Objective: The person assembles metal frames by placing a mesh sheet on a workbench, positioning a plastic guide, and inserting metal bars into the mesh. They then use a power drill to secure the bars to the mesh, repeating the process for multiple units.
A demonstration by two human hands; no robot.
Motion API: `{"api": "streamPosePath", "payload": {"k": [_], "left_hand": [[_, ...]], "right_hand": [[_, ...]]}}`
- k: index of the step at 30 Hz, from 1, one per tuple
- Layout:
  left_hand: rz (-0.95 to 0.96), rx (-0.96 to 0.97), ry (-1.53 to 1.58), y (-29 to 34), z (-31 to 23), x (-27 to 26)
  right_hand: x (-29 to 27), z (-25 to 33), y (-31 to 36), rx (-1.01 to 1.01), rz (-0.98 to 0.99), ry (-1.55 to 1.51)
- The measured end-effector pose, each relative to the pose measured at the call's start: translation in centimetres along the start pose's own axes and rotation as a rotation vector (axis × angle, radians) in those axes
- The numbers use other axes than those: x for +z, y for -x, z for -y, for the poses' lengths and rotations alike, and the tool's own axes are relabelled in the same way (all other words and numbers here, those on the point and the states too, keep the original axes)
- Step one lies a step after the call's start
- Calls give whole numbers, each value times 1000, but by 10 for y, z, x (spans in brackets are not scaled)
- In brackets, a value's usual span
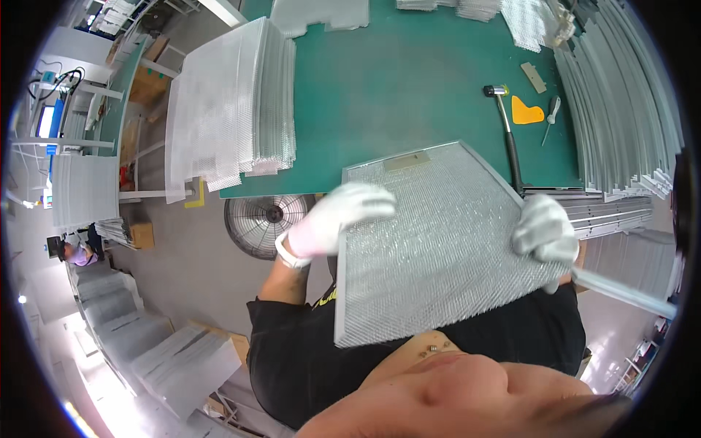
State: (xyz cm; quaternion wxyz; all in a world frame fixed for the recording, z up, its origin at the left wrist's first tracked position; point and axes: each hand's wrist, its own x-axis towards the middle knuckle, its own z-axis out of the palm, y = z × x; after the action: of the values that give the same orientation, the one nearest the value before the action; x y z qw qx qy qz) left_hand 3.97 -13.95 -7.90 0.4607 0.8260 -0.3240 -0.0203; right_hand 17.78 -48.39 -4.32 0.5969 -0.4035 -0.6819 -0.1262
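A framed metal mesh panel [431,248] lies tilted in front of my body, its far part over the table's near edge. Thin metal frame runs along its left, far and right sides; bare mesh shows at the near side. My left hand [358,206], in a white glove, is at the panel's left edge with fingers stretched over the mesh. At the right edge, my gloved right hand [544,230] is closed around a long pale metal strip [624,292], which sticks out to the right. A small beige plate [407,161] lies at the panel's far edge.
On the green table [409,87] lie a mallet [505,120], an orange flat piece [526,112], a screwdriver [551,117] and another beige plate [534,77]. Mesh sheets [226,102] are stacked left, metal strips [621,102] right. A floor fan [270,219] stands below; another person [79,252] is far left.
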Motion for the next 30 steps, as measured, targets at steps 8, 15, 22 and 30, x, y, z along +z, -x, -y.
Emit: {"api": "streamPosePath", "payload": {"k": [8,15,22,30], "left_hand": [[-78,-373,-451,32,72,12],[-400,-484,-391,35,66,26],[-228,-413,-573,31,71,28],[-290,-376,-586,28,78,35]], "right_hand": [[14,24,23,104,-73,-17],[5,27,18,138,-22,-53],[-1,29,15,190,54,-103],[13,26,12,148,-43,-26]]}}
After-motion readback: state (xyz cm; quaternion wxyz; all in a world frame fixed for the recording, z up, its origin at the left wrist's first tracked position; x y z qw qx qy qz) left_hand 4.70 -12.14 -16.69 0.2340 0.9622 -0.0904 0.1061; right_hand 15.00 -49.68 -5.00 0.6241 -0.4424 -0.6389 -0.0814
